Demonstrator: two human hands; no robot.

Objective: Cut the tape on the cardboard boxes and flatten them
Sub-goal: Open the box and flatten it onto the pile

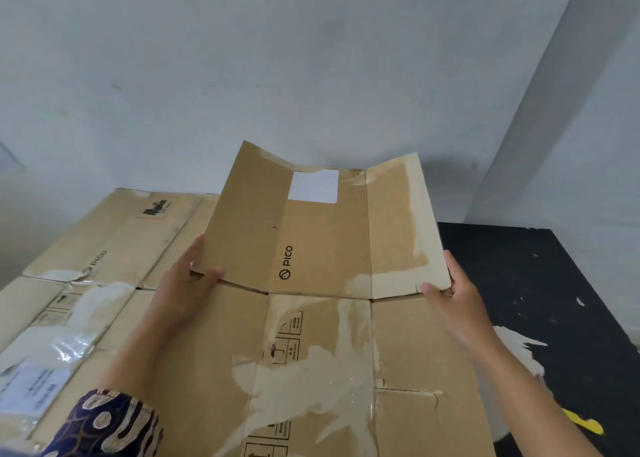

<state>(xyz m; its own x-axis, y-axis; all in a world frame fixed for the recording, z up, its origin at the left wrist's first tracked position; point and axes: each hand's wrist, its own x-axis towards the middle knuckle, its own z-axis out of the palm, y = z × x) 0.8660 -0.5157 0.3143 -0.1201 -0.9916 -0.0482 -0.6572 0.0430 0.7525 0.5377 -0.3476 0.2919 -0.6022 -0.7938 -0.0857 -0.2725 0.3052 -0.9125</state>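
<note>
Both hands are up on a flattened cardboard box (322, 231), holding it by its near edge, tilted up off the stack w/ the far end toward the grey wall (311, 58). Left hand (188, 280) grips the near-left corner, thumb on top of the panel, fingers (195, 249) running up along the left edge. Right hand (453, 294) grips the near-right corner, thumb on top, the rest of the fingers tucked under the edge where I can't see them. The box bows a bit, side panels angled up, mid panel showing a PICO logo (286, 262) and a white label (314, 186) near the far end; pale torn patches where tape came off the right panel. Under it lies another flattened box (311, 370), also w/ peeled patches and handling symbols printed on it. To the left, more flat cardboard (114, 235) w/ the same logo, plus clear tape (74, 344) and a paper label (31, 391) nearer me. Right side, the black counter (540, 283), paint chipped white in spots, something yellow (585, 425) at its near edge, can't tell what. Patterned sleeve (110, 425) on the left arm.
</note>
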